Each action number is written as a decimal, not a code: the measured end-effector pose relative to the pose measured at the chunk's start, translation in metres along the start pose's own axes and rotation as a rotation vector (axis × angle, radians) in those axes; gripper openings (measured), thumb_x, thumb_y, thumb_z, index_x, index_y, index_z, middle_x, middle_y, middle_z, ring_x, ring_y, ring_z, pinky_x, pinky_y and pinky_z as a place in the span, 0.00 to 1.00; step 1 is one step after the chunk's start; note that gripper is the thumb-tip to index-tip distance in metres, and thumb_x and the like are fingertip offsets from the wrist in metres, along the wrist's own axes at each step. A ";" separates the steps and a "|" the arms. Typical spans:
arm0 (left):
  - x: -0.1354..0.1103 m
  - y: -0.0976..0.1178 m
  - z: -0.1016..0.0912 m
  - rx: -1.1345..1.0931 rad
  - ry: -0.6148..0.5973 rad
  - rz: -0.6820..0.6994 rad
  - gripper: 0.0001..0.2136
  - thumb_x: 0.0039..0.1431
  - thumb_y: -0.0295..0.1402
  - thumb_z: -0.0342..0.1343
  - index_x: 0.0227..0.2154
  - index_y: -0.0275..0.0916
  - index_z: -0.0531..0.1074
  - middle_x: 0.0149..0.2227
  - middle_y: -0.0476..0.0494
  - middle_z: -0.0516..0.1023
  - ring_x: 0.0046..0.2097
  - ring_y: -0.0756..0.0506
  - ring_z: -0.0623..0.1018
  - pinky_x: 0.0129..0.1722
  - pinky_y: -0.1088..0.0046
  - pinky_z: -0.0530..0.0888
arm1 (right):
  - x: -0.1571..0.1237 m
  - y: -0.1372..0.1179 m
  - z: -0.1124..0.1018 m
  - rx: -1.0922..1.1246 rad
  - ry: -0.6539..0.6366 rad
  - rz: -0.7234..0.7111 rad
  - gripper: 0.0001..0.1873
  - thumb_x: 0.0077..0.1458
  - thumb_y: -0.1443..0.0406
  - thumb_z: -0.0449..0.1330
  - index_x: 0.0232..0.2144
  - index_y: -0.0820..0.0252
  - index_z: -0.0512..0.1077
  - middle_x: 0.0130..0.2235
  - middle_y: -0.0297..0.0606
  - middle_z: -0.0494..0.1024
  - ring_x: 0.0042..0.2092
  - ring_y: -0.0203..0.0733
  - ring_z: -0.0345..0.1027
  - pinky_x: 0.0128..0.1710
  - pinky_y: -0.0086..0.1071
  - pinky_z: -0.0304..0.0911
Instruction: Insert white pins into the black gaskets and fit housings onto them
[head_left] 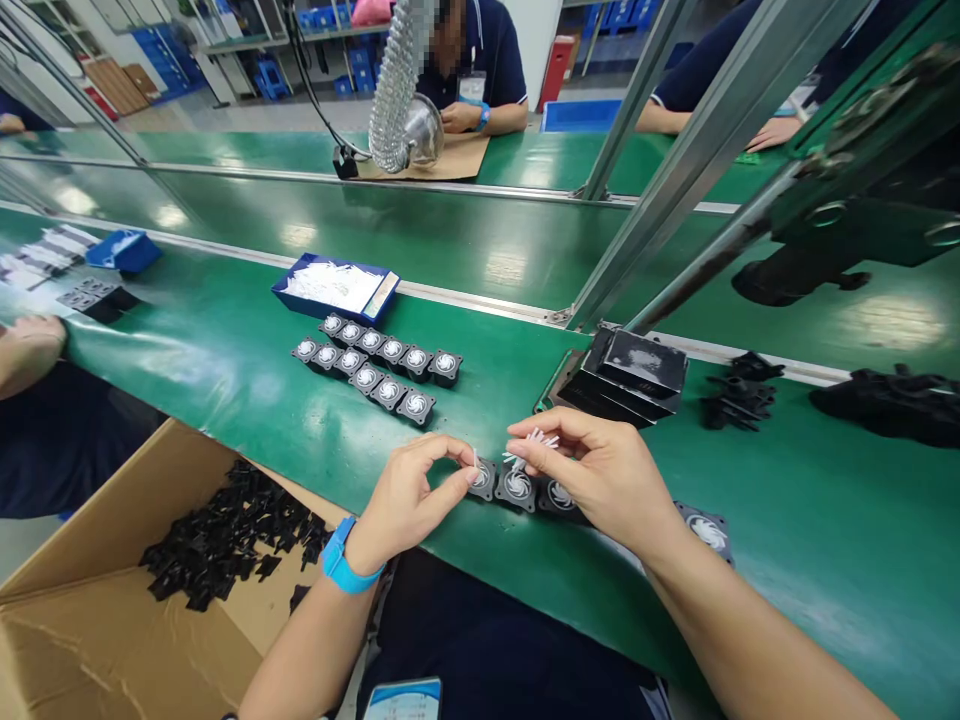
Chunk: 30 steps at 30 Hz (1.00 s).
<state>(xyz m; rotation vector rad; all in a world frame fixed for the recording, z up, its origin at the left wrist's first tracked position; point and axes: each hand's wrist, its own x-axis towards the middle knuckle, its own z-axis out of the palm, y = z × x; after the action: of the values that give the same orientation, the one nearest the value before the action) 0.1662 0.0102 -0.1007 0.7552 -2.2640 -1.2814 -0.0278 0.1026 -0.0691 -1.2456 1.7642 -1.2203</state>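
Currently logged: green workbench (225, 370) with small black fan parts, two hands at the near edge.

Cardboard box (112, 620) at lower left holds loose black pieces; blue tray (289, 290) of white bits sits further back, with two rows of finished fans (379, 367) just in front of it. Black stacked trays (637, 370) lie to the right. Right hand (600, 475) pinches a bunch of white pins (536, 440) above a short row of fans (517, 487). Left hand (409, 500), fingers pinched on one pin, touches the row's leftmost fan.
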 end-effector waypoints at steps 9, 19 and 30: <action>0.005 -0.015 0.006 -0.057 -0.003 0.014 0.06 0.61 0.34 0.59 0.36 0.39 0.78 0.40 0.42 0.72 0.44 0.44 0.74 0.47 0.66 0.71 | -0.005 0.000 -0.007 -0.019 0.038 0.019 0.13 0.52 0.55 0.65 0.31 0.59 0.78 0.25 0.34 0.77 0.24 0.31 0.69 0.24 0.24 0.61; 0.002 -0.015 0.007 -0.010 0.041 -0.007 0.06 0.62 0.35 0.58 0.36 0.39 0.78 0.39 0.43 0.70 0.44 0.44 0.73 0.48 0.66 0.71 | -0.009 -0.001 -0.009 -0.029 0.034 0.019 0.13 0.53 0.55 0.65 0.30 0.59 0.78 0.26 0.34 0.78 0.25 0.31 0.69 0.25 0.23 0.62; -0.002 -0.018 0.006 0.156 0.083 0.059 0.05 0.63 0.33 0.58 0.38 0.40 0.77 0.44 0.41 0.70 0.46 0.43 0.74 0.49 0.63 0.71 | -0.013 0.001 -0.011 -0.033 0.015 0.047 0.14 0.53 0.54 0.65 0.30 0.59 0.78 0.26 0.35 0.78 0.25 0.32 0.69 0.26 0.24 0.62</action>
<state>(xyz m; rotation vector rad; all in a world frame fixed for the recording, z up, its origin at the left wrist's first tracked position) 0.1686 0.0078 -0.1195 0.7747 -2.3208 -1.0370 -0.0337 0.1183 -0.0661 -1.2098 1.8209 -1.1808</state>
